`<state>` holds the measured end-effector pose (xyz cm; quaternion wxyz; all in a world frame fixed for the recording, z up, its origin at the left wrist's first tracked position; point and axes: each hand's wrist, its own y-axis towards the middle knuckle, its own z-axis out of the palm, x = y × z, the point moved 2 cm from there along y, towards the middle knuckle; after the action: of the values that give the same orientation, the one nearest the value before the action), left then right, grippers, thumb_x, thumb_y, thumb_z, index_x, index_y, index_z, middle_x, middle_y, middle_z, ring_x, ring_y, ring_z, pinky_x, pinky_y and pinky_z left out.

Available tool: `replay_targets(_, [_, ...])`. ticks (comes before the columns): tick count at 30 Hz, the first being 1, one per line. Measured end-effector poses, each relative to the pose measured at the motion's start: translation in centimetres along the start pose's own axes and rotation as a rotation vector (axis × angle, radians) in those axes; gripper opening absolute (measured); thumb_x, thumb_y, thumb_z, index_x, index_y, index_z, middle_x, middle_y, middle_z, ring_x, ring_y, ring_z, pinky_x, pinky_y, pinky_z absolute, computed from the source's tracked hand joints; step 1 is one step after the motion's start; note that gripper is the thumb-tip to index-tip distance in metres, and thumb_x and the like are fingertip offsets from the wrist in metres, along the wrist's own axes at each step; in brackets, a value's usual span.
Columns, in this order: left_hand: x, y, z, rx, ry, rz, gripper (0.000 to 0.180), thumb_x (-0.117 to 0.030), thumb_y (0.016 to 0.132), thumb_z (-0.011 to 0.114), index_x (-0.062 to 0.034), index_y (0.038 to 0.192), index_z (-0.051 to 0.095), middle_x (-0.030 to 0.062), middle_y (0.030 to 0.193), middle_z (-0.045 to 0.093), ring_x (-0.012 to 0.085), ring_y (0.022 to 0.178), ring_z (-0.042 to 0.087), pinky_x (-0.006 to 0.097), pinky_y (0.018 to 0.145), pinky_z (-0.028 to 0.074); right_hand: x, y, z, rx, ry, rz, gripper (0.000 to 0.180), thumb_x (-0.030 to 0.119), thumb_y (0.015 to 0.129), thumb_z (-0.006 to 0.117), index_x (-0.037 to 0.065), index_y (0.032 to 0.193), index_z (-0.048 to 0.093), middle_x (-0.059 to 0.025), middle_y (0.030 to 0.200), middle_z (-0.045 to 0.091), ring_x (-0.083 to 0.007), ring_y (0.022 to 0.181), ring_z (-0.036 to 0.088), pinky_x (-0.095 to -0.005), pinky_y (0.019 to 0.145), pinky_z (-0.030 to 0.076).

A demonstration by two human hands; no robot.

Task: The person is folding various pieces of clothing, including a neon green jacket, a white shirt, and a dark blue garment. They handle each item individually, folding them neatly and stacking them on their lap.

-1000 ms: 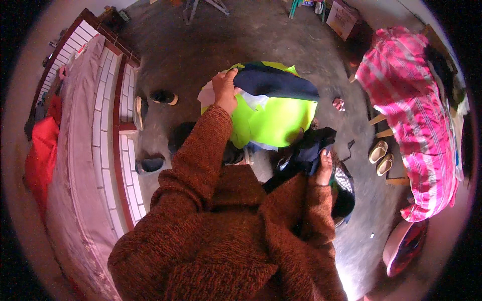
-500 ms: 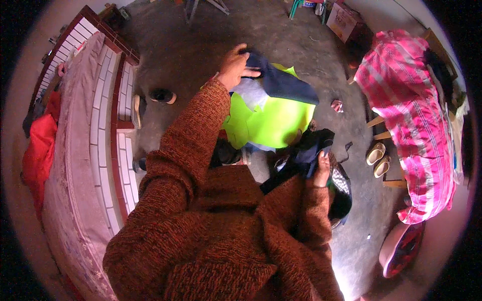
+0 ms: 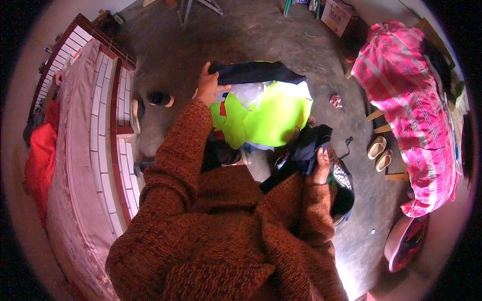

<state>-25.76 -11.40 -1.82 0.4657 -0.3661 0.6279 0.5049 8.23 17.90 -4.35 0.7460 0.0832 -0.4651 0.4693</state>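
Note:
Ahead of me, my left hand (image 3: 206, 88) pinches the left end of a dark navy cloth strip (image 3: 261, 72), thumb stretched out to the right. The strip stretches to the right along the far edge of a bright yellow-green cloth piece (image 3: 281, 114). Pale whitish material (image 3: 243, 94) and a small red patch (image 3: 223, 109) show beside the yellow-green. Nearer me on the right, my right hand (image 3: 321, 166) is closed on a bunched dark cloth (image 3: 309, 146). Whether the two dark cloths join is hidden. A checked black-and-white fabric (image 3: 342, 178) hangs beside the right wrist.
A bed-like brick platform with a pink cover (image 3: 70, 145) runs along the left. Dark shoes (image 3: 160, 99) lie by it. On the right are a pink plaid cloth (image 3: 401, 110) over wooden legs, pale shoes (image 3: 380, 153) and a pink basin (image 3: 396, 246). A cardboard box (image 3: 339, 19) stands far right.
My left hand has moved left and slightly nearer, drawing the navy strip's end with it; the strip now lies straighter, and more pale and red material shows. My right hand has hardly moved.

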Motion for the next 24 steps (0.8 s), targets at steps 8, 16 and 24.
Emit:
replay_targets(8, [-2.7,0.1,0.8,-0.174,0.049,-0.179,0.048,0.0,0.088,0.046,-0.0036,0.134,0.034,0.0217,0.126,0.045,0.0357,0.081,0.064,0.037,0.056,0.06,-0.2,0.8,-1.8,0.061,-0.189,-0.114,0.038,0.026,0.094,0.05,0.004,0.125,0.048,-0.0085,0.12,0.055,-0.0211,0.106,0.054,-0.0351,0.093,0.042])
replay_targets(16, [-5.7,-1.0,-1.2,-0.193,-0.134,-0.455,0.04,-0.008,0.089,0.048,-0.0002,0.127,0.042,0.0207,0.119,0.051,0.0307,0.074,0.067,0.033,0.059,0.058,1.7,-1.1,1.6,0.116,0.02,-0.148,0.026,0.02,0.09,0.057,0.004,0.111,0.057,-0.002,0.1,0.061,-0.0132,0.089,0.056,-0.0279,0.085,0.044])
replay_targets(24, [-4.2,-2.0,-3.2,-0.033,0.462,-0.108,0.044,-0.019,0.088,0.055,0.0035,0.123,0.042,0.0191,0.112,0.052,0.0288,0.09,0.064,0.033,0.072,0.057,-0.5,1.1,-1.6,0.067,-0.085,-0.176,0.03,0.022,0.089,0.058,0.004,0.114,0.057,-0.0029,0.104,0.06,-0.014,0.091,0.056,-0.0294,0.088,0.042])
